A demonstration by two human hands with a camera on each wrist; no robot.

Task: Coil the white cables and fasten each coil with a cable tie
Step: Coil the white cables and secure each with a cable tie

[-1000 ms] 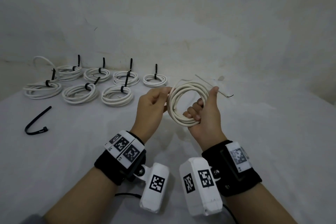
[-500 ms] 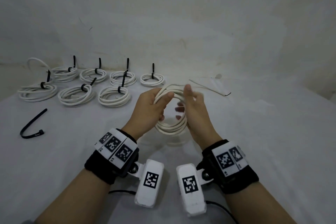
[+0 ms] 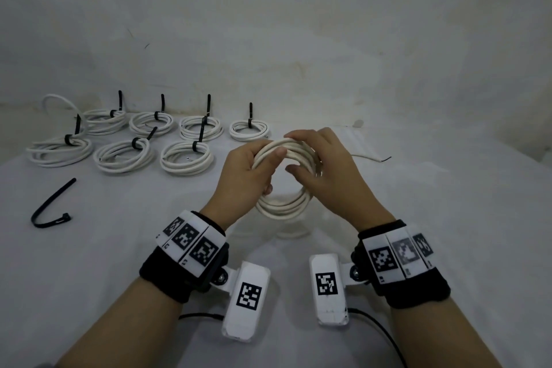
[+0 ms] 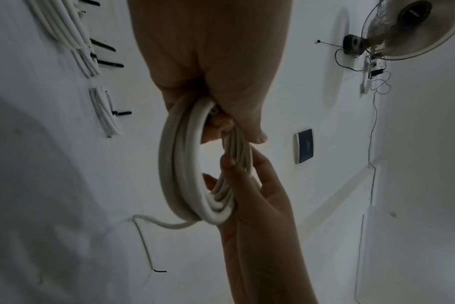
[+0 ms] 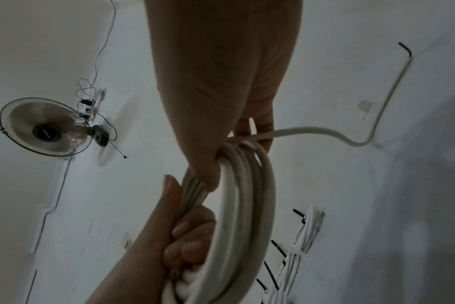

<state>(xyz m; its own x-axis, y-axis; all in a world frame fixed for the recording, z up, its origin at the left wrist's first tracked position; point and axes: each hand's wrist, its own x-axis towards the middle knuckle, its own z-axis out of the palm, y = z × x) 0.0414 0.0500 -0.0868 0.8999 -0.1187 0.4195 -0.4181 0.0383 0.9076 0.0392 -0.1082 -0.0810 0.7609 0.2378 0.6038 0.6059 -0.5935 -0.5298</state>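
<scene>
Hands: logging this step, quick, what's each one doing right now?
Left hand: fingers curled round the cable coil.
Right hand: grips the same coil's other side.

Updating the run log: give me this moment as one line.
left hand: holds coil | right hand: holds coil | loose tie: on table | tail end: uncoiled

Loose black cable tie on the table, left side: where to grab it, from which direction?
Pinch the cable tie mid-strap with the left hand, from above: it lies flat in a shallow hook, head at its near end, and nothing crowds it.
</scene>
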